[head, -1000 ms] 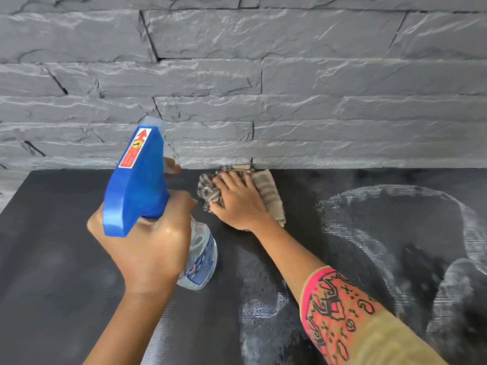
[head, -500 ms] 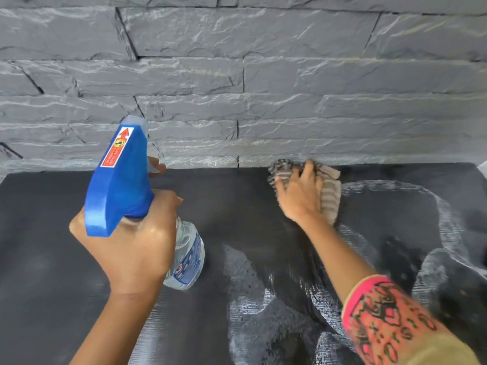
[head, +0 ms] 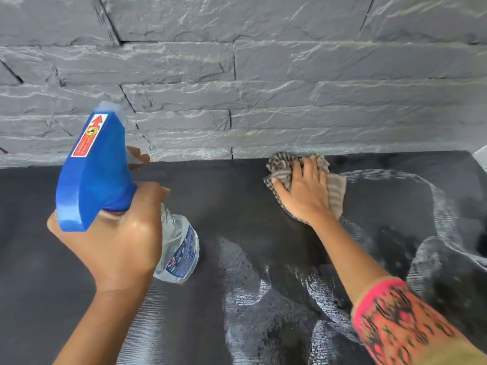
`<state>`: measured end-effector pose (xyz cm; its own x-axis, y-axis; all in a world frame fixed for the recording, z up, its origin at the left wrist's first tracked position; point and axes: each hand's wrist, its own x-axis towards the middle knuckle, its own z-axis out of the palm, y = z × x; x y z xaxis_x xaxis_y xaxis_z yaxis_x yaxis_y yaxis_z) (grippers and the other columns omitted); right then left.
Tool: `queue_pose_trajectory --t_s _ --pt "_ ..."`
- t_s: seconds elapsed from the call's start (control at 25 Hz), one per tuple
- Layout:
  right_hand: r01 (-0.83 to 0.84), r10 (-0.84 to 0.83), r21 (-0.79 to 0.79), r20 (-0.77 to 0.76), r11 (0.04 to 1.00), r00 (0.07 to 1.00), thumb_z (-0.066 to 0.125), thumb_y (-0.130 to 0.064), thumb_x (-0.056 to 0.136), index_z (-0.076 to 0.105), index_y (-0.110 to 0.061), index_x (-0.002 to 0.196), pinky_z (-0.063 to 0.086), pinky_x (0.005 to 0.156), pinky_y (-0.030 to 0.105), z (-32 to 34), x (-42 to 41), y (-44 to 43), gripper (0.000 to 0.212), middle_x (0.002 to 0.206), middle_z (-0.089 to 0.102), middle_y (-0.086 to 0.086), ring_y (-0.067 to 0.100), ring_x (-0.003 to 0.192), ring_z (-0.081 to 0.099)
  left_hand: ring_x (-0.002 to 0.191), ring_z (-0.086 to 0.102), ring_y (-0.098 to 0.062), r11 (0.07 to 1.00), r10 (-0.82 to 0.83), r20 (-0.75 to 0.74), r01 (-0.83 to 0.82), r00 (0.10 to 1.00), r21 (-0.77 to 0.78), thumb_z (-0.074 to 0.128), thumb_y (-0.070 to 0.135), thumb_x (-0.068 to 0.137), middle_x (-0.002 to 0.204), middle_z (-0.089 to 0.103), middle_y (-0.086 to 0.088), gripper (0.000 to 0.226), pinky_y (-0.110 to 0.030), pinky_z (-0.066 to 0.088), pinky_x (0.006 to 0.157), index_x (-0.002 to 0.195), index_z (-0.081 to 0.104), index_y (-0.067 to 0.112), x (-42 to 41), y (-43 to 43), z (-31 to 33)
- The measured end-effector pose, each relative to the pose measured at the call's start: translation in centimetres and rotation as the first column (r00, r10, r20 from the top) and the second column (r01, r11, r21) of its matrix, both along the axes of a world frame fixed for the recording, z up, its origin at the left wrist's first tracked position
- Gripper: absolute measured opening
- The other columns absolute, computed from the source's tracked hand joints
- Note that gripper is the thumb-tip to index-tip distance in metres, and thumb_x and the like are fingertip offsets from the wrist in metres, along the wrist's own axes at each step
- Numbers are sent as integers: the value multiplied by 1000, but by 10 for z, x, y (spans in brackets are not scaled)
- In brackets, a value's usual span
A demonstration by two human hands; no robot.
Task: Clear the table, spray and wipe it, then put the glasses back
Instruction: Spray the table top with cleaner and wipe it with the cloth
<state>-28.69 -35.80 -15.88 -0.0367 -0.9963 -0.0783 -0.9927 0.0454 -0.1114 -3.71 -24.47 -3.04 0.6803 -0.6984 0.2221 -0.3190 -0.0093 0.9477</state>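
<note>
My left hand grips a spray bottle with a blue trigger head and a clear body, held above the left half of the black table. My right hand presses flat on a crumpled striped grey cloth at the table's far edge, close to the wall. Wet streaks shine on the right and near part of the table. No glasses are in view.
A grey stone-textured wall rises directly behind the table's far edge. The table's right end shows at the frame's right side. My right forearm carries a pink patterned sleeve.
My right hand has slid the cloth along the far edge from the middle towards the right. My left hand keeps holding the bottle in about the same place.
</note>
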Motion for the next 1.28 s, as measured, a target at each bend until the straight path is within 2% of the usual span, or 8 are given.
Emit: queue_pose_trajectory --t_s 0.16,0.36,0.52,0.64,0.8,0.96,1.16,1.28 --pt "-161 158 61 49 985 986 15 -61 94 14 -11 148 -3 118 43 2 36 0 74 157 4 14 28 145 -1 57 52 -11 1000 -30 -23 30 999 -3 60 34 59 68 59 -15 42 -23 44 54 75 66 -3 -7 1 10" --pt "-475 477 -47 56 879 877 19 -64 93 28 -22 145 5 118 43 5 25 116 67 153 21 6 21 144 10 60 54 -16 998 -51 -11 50 999 -27 59 32 57 75 63 -24 48 -29 45 56 76 62 -12 -7 0 13" --pt "-263 261 -30 -52 964 964 8 -68 90 18 -29 147 -2 116 42 -3 -8 83 70 157 11 4 21 144 5 62 56 -8 987 -85 -33 80 996 -136 58 19 59 67 61 2 32 -27 46 57 72 59 -10 -11 -1 17" --pt "-79 78 -45 -21 996 997 16 -64 92 24 -26 146 1 116 47 -4 21 22 68 155 16 9 26 144 8 59 59 -1 970 -115 -21 108 993 -217 57 4 62 62 62 23 9 -25 50 58 70 57 8 -17 0 22" --pt "-339 342 -54 67 939 937 25 -63 91 31 -31 143 -2 116 49 -3 84 53 61 156 18 6 22 144 7 58 61 -2 959 -96 -27 86 995 -269 55 2 63 61 63 25 22 -33 57 61 68 54 24 -18 0 24" --pt "-508 519 -121 84 853 851 33 -60 91 45 -33 135 13 115 48 1 51 148 53 150 33 1 19 143 17 59 60 0 959 -94 -5 89 996 -270 55 4 63 63 62 24 21 -34 55 61 69 54 24 -17 0 24" --pt "-252 252 -79 -17 964 968 12 -68 86 33 -32 143 -3 116 41 -4 -18 100 70 156 20 0 17 145 7 61 57 -8 947 -115 -14 106 993 -304 54 6 63 73 60 12 24 -42 57 62 73 56 27 -21 3 28" --pt "-82 83 -60 2 995 997 20 -64 90 34 -29 143 0 116 47 -8 16 45 65 155 19 5 23 144 8 59 57 -11 949 -106 -38 90 994 -301 54 5 63 71 60 15 26 -46 57 62 73 57 29 -22 4 28"
